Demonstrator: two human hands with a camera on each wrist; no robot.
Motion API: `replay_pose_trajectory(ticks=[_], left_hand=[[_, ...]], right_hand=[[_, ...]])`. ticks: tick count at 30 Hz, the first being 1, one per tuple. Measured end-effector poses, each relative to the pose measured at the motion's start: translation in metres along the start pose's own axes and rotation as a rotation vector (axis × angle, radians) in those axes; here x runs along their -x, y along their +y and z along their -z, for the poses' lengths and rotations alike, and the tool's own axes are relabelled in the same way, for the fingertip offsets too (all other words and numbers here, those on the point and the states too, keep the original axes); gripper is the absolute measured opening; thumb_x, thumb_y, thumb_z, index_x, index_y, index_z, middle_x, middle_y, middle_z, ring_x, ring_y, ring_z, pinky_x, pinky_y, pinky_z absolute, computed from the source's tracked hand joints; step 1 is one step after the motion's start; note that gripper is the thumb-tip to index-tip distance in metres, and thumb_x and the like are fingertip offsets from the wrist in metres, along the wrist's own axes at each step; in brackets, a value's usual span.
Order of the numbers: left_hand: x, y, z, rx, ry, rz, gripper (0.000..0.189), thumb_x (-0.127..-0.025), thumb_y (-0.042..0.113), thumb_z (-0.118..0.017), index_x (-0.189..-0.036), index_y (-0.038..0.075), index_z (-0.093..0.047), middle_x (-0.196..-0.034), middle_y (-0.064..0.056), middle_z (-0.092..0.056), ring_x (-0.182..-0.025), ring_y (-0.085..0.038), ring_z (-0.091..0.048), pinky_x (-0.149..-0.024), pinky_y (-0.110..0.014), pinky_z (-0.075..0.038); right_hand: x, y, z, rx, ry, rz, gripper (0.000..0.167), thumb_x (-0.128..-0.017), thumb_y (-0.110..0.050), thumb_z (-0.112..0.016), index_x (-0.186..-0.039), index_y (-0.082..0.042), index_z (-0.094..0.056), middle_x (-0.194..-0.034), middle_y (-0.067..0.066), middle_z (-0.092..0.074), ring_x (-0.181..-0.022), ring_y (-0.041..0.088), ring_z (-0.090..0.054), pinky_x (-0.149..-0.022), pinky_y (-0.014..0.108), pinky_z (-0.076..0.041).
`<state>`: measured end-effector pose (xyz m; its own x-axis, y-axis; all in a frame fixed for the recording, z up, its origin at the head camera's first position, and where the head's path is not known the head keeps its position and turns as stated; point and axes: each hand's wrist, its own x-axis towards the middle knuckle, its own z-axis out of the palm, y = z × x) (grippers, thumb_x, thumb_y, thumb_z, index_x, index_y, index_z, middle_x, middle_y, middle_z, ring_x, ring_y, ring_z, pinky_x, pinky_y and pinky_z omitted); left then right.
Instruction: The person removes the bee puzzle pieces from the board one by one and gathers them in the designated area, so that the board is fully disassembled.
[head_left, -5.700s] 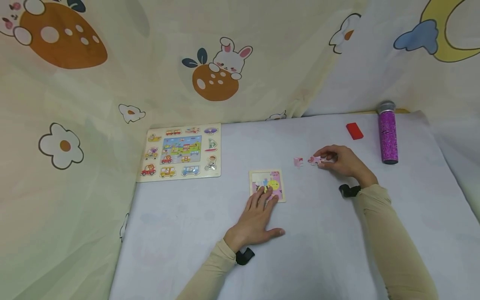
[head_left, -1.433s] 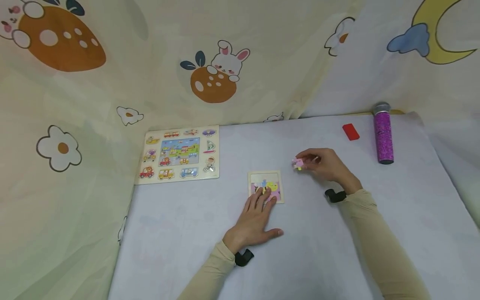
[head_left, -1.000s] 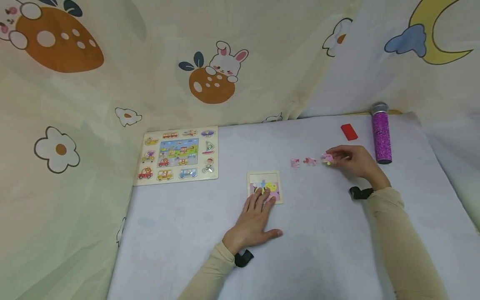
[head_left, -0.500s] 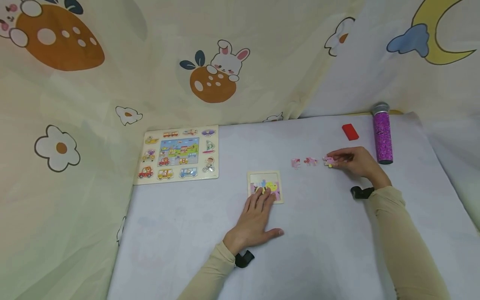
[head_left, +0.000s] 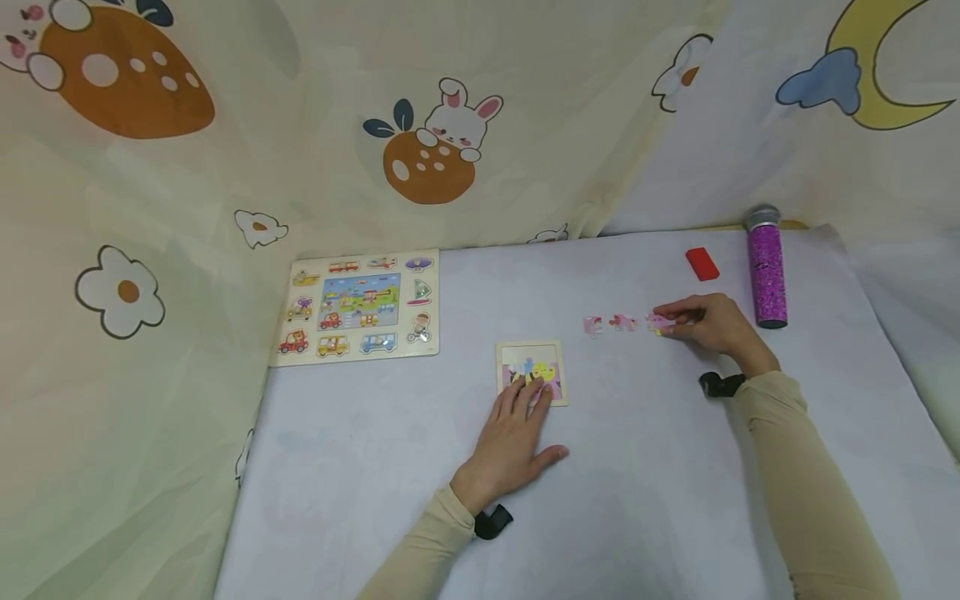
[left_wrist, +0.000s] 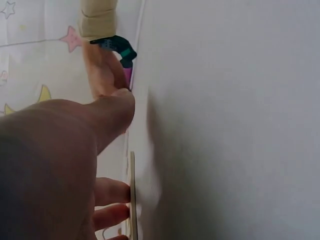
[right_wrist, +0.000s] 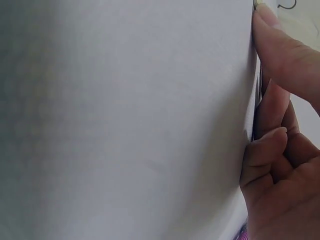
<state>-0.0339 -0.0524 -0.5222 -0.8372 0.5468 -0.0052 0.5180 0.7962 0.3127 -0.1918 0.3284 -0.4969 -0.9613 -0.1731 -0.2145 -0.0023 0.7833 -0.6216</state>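
Note:
In the head view my left hand (head_left: 506, 446) rests with straight fingers over the lower part of a small framed jigsaw puzzle (head_left: 564, 375). The fingers hide part of its pink and yellow picture, while a pale bare area shows toward the top. My right hand (head_left: 705, 325) pinches a pink jigsaw piece (head_left: 658, 323) with a bit of yellow, down at the table surface. To its left lie two loose pink pieces, a middle piece (head_left: 622, 322) and a leftmost piece (head_left: 593, 326), in a row. The right wrist view shows thumb (right_wrist: 277, 45) and fingers low against the cloth.
A larger vehicle picture board (head_left: 360, 346) lies at the back left. At the back right are a red block (head_left: 702, 264) and a glittery purple microphone (head_left: 767, 275). White cloth (head_left: 637, 500) covers the table, and a printed curtain (head_left: 300, 125) hangs behind.
My right hand has carried the pink and yellow piece rightward from beside the leftmost piece to the row's right end. Over the last second it barely moves. The left hand stays on the framed puzzle.

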Motion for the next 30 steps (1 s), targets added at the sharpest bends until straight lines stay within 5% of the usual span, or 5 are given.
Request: replay_pose_trajectory(ticks=[9, 16, 30], left_hand=[[0.003, 0.007, -0.003, -0.130, -0.003, 0.015, 0.096, -0.099, 0.065, -0.063, -0.165, 0.002, -0.033, -0.172, -0.016, -0.032, -0.159, -0.037, -0.030, -0.128, -0.046, -0.030], [0.008, 0.010, -0.008, -0.086, 0.005, 0.024, 0.095, -0.102, 0.065, -0.057, -0.166, 0.001, -0.029, -0.175, -0.016, -0.027, -0.162, -0.032, -0.024, -0.132, -0.043, -0.025], [0.010, 0.010, -0.008, -0.069, -0.048, 0.034, 0.098, -0.102, 0.068, -0.053, -0.169, 0.003, -0.021, -0.178, -0.014, -0.017, -0.165, -0.029, -0.017, -0.133, -0.044, -0.019]], right_hand=[[0.004, -0.017, -0.002, -0.016, 0.033, 0.053, 0.045, -0.094, -0.031, -0.083, -0.133, -0.009, -0.075, -0.117, 0.016, -0.077, -0.096, 0.017, -0.061, -0.075, 0.019, -0.047], [0.000, -0.056, -0.021, -0.064, 0.033, 0.157, 0.033, -0.096, -0.024, -0.081, -0.126, -0.009, -0.079, -0.110, 0.013, -0.079, -0.092, 0.018, -0.063, -0.073, 0.018, -0.049], [-0.021, -0.135, -0.082, -0.118, -0.181, 0.304, 0.022, -0.093, -0.019, -0.084, -0.112, -0.011, -0.084, -0.112, 0.008, -0.082, -0.094, 0.016, -0.070, -0.082, 0.030, -0.054]])
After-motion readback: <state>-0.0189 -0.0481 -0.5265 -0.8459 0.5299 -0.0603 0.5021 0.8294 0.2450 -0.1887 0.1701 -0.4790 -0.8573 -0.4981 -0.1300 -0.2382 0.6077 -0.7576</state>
